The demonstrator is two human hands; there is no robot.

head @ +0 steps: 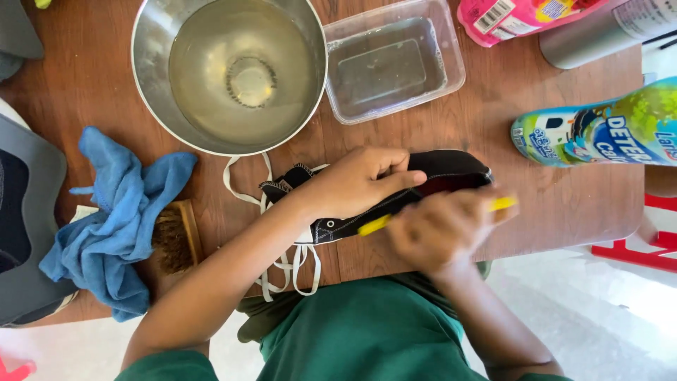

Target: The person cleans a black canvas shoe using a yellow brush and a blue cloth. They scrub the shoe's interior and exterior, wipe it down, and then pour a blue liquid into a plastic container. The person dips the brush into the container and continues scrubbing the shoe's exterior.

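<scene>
A black canvas shoe [451,169] with white laces [289,268] lies on its side on the wooden table [564,204]. My left hand [356,182] grips the shoe across its upper and pins it down. Blurred with motion, my right hand [441,229] holds a small yellow brush [374,225] against the near side of the shoe, close to the table's front edge. The brush's bristles are hidden behind my fingers.
A steel bowl of water [229,70] and a clear plastic tub of water [391,63] stand at the back. A blue cloth [113,226] covers part of a wooden brush [173,236] at the left. A detergent bottle [599,127] lies at the right, with a pink pouch [522,17] behind it.
</scene>
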